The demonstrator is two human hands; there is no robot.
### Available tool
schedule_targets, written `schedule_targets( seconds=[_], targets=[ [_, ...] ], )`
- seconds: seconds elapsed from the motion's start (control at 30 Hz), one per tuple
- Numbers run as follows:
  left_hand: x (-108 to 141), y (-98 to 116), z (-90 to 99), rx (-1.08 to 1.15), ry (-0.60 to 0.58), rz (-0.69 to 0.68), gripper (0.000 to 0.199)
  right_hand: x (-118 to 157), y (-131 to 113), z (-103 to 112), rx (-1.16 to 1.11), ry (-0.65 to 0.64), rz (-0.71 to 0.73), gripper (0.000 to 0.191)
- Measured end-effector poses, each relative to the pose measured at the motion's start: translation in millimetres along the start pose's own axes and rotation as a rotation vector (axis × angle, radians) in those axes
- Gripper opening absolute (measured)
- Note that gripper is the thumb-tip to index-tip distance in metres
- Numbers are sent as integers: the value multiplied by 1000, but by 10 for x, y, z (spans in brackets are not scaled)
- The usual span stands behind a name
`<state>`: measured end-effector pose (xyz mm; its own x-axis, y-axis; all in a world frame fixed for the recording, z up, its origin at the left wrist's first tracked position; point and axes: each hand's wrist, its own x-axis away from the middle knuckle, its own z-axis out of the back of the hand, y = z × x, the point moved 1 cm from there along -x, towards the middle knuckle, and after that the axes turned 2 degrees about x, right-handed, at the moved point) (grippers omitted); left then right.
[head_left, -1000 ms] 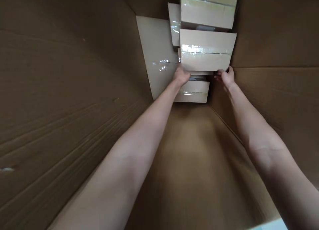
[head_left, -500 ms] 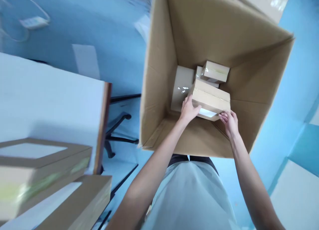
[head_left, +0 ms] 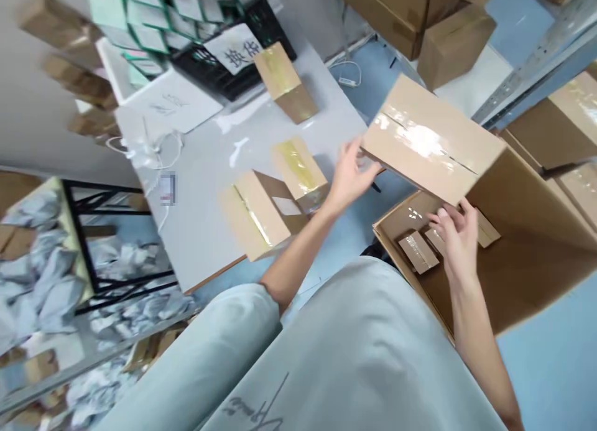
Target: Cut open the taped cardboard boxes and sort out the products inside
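Observation:
Between my two hands hangs a taped cardboard box (head_left: 429,139), tilted, above the far side of a large open carton (head_left: 532,250). My left hand (head_left: 349,173) grips its left end, with the thumb toward me. At its near lower corner my right hand (head_left: 459,232) holds on with curled fingers. Down inside the carton lie several smaller boxes, among them a small taped box (head_left: 418,252); my right hand and the held box hide some of them.
On the grey table (head_left: 200,213) to the left stand a box with a white label (head_left: 261,213), two more taped boxes and a black crate (head_left: 233,58). Wrapped parcels (head_left: 51,275) fill shelves at far left. A metal rack (head_left: 527,58) and stacked cartons stand at upper right.
My hands have raised the cardboard box from inside the carton to above its rim. My view has swung left, bringing the table and shelves into sight.

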<state>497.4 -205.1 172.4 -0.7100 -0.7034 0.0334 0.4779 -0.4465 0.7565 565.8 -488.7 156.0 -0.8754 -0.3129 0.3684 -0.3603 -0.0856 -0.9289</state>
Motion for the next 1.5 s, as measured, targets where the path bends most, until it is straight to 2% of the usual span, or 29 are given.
schedule_targets(
  seconds=[0.07, 0.13, 0.2, 0.27, 0.37, 0.43, 0.47, 0.53, 0.57, 0.63, 0.7, 0.8, 0.9, 0.97, 1.03, 1.17, 1.27, 1.4, 1.5],
  targets=[
    [-262, -345, 412, -19, 100, 50, 72, -134, 48, -548, -26, -190, -38, 72],
    [-507, -682, 714, -24, 174, 110, 61, -244, 183, -1084, -50, -361, -117, 71],
    [-709, -961, 913, -44, 192, 178, 52, -322, 357, -1560, -77, -428, -210, 68],
    [-845, -1159, 1043, -118, 191, 249, 53, -342, 529, -1944, -102, -445, -320, 69],
    [-912, -1316, 1136, -329, 161, 402, 59, -246, 732, -2281, -105, -532, -459, 80],
    [-863, -1335, 1094, -466, 139, 457, 62, -127, 832, -2299, -93, -614, -493, 89],
    [-813, -1319, 1024, -512, 127, 439, 64, -64, 877, -2241, -97, -639, -495, 91],
    [-674, -1233, 771, -524, 122, 296, 67, 45, 970, -2005, -141, -636, -494, 83],
    [-586, -1168, 586, -499, 85, 205, 67, 83, 1020, -1836, -175, -622, -489, 72],
    [-370, -1003, 108, -452, -43, 41, 63, 123, 1137, -1416, -238, -567, -480, 44],
    [-79, -805, -474, -433, -194, -85, 62, 132, 1283, -907, -283, -473, -474, 23],
    [482, -534, -1422, -391, -503, -237, 58, 152, 1561, -70, -320, -216, -520, 16],
    [1009, -420, -2254, -366, -752, -328, 53, 207, 1874, 680, -312, 105, -600, 14],
    [1247, -443, -2673, -386, -879, -365, 53, 250, 2071, 1068, -296, 282, -659, 8],
    [1380, -512, -2982, -414, -978, -395, 54, 276, 2243, 1369, -295, 392, -702, 5],
    [1392, -702, -3399, -471, -1101, -417, 55, 196, 2525, 1820, -323, 531, -723, 5],
    [1261, -849, -3689, -492, -1137, -395, 58, -37, 2739, 2115, -354, 582, -700, 13],
    [983, -1055, -4222, -498, -1118, -384, 59, -575, 3167, 2490, -319, 631, -692, 32],
    [734, -1278, -4788, -485, -1130, -378, 59, -1086, 3680, 2737, -282, 647, -696, 56]
  ],
)
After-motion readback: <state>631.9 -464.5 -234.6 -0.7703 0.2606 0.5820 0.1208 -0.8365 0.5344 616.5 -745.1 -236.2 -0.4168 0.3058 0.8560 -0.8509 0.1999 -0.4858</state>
